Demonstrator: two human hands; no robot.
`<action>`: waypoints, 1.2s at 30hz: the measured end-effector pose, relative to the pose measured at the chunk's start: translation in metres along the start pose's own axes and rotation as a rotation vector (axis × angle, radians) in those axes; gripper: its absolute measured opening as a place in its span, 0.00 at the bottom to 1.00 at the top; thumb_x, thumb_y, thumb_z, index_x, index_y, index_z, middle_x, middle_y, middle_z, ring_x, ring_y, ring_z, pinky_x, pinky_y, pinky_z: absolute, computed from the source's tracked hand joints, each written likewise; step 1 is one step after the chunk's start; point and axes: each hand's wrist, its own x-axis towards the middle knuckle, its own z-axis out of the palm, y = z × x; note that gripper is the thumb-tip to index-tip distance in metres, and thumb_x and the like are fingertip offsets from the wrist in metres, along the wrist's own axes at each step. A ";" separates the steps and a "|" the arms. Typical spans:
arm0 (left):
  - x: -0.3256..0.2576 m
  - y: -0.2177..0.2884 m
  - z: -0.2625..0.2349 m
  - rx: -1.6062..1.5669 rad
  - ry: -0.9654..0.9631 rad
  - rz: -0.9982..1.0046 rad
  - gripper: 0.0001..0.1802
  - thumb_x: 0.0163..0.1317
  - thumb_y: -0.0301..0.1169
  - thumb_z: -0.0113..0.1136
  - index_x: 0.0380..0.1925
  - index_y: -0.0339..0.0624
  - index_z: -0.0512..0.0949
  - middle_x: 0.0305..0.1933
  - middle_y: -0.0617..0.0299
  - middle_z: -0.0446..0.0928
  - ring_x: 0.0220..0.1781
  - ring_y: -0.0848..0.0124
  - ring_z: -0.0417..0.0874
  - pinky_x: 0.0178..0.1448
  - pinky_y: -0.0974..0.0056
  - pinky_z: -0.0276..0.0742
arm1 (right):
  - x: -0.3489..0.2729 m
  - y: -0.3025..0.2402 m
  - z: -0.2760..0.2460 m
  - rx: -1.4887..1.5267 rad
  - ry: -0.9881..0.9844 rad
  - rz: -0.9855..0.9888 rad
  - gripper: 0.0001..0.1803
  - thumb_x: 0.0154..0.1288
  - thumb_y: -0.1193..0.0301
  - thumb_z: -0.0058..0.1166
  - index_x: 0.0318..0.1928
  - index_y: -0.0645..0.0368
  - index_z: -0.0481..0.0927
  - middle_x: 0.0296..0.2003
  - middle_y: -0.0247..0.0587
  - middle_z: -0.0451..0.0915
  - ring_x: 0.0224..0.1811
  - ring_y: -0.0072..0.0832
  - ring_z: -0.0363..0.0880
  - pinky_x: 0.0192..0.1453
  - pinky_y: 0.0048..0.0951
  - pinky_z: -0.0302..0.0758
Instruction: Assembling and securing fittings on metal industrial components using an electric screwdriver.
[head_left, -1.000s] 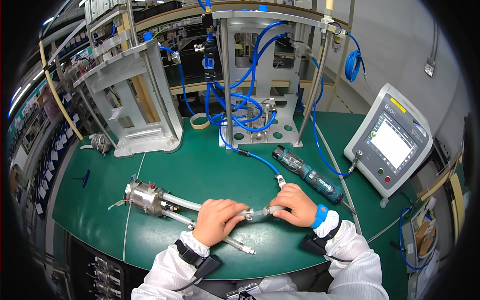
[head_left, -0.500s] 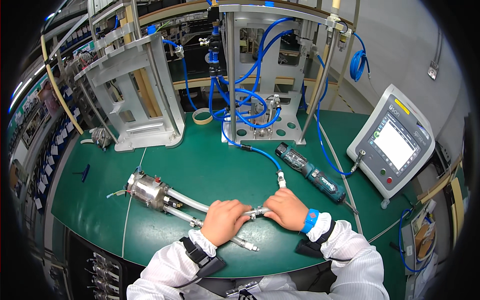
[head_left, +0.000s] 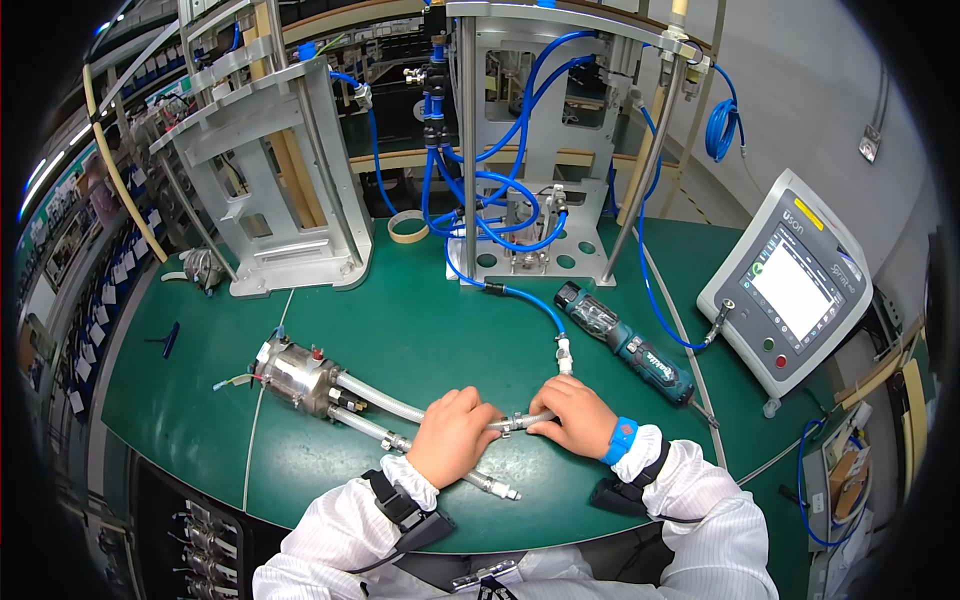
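Note:
A shiny metal cylinder point(head_left: 297, 375) lies on its side at the left of the green bench, with two clear braided hoses running from it. My left hand point(head_left: 453, 437) is closed around the upper braided hose point(head_left: 385, 398), just left of a clamped joint point(head_left: 516, 423). On the other side of that joint, my right hand point(head_left: 575, 418) grips the hose end that continues toward a white fitting point(head_left: 564, 354) on a blue air tube. The lower hose point(head_left: 492, 485) passes below my left hand and ends in a free white connector.
A teal cordless screwdriver point(head_left: 625, 345) lies beyond my right hand. Behind it stand a grey tester with a screen point(head_left: 790, 285) and metal fixtures point(head_left: 265, 225) with blue tubing. A tape roll point(head_left: 407, 227) and a blue-handled hex key point(head_left: 171, 340) rest on the bench point(head_left: 350, 520).
My left hand has shifted slightly, its knuckles raised a little. My right fingers have drawn back a bit, baring more hose beside the joint. The view has moved marginally.

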 end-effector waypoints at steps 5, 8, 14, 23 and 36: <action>0.007 0.006 -0.006 -0.032 -0.093 -0.015 0.25 0.54 0.28 0.69 0.54 0.54 0.82 0.34 0.58 0.69 0.40 0.58 0.75 0.45 0.55 0.73 | 0.003 0.005 0.000 -0.055 0.016 -0.079 0.18 0.51 0.69 0.73 0.38 0.57 0.77 0.31 0.39 0.77 0.38 0.40 0.77 0.46 0.38 0.73; 0.009 0.002 -0.005 -0.012 -0.154 0.023 0.26 0.54 0.27 0.68 0.56 0.58 0.82 0.34 0.58 0.69 0.41 0.58 0.75 0.46 0.55 0.74 | 0.005 -0.002 -0.001 0.018 0.040 0.019 0.20 0.49 0.69 0.74 0.40 0.57 0.76 0.32 0.39 0.78 0.39 0.39 0.78 0.47 0.37 0.74; 0.011 0.000 -0.004 -0.007 -0.174 0.024 0.25 0.54 0.29 0.69 0.54 0.59 0.82 0.37 0.58 0.70 0.42 0.57 0.77 0.46 0.53 0.76 | 0.003 -0.004 -0.006 0.037 0.010 0.021 0.23 0.49 0.68 0.74 0.43 0.57 0.76 0.41 0.42 0.80 0.47 0.41 0.77 0.55 0.40 0.73; 0.005 0.000 -0.003 -0.036 -0.153 0.003 0.22 0.57 0.29 0.68 0.53 0.61 0.83 0.35 0.59 0.70 0.42 0.58 0.76 0.48 0.55 0.75 | -0.029 0.052 -0.118 -0.516 0.141 0.610 0.24 0.61 0.58 0.65 0.49 0.64 0.82 0.43 0.56 0.83 0.47 0.51 0.82 0.54 0.44 0.77; 0.004 -0.004 0.002 -0.021 -0.122 -0.012 0.22 0.57 0.31 0.67 0.54 0.62 0.82 0.37 0.58 0.70 0.44 0.58 0.76 0.48 0.55 0.76 | -0.030 0.037 -0.101 -0.494 0.041 0.565 0.31 0.57 0.51 0.68 0.45 0.66 0.78 0.45 0.55 0.80 0.46 0.44 0.83 0.52 0.38 0.77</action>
